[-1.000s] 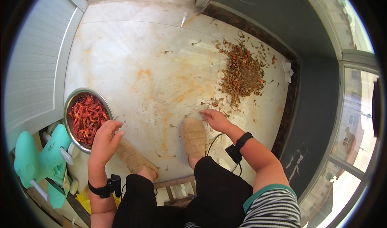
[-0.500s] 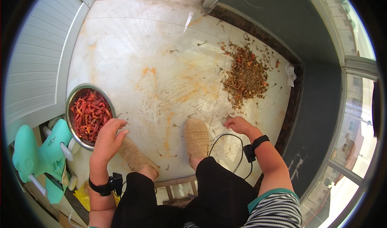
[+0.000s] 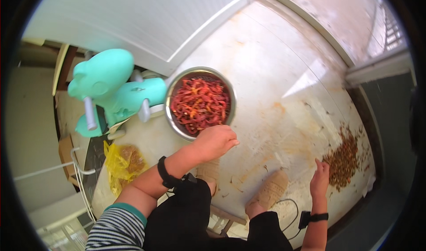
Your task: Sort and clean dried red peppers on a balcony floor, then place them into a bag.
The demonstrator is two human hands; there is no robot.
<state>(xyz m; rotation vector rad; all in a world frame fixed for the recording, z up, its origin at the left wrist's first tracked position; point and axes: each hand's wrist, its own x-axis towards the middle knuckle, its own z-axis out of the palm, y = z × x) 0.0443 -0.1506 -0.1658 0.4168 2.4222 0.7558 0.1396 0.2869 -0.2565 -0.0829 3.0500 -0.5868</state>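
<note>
Just beyond the curled left hand [image 3: 215, 143], a metal bowl [image 3: 168, 111] carries red peppers [image 3: 199, 103]; the right hand [image 3: 320, 180], well apart, is near the stem pile [image 3: 344, 162]. Whether either grips anything, I cannot tell. Left-hand pressure could tip the bowl.

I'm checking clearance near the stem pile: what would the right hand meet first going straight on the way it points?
Ahead of the right hand the way looks free over pale floor, the stem pile lying to its right, though depth is unclear.
</note>
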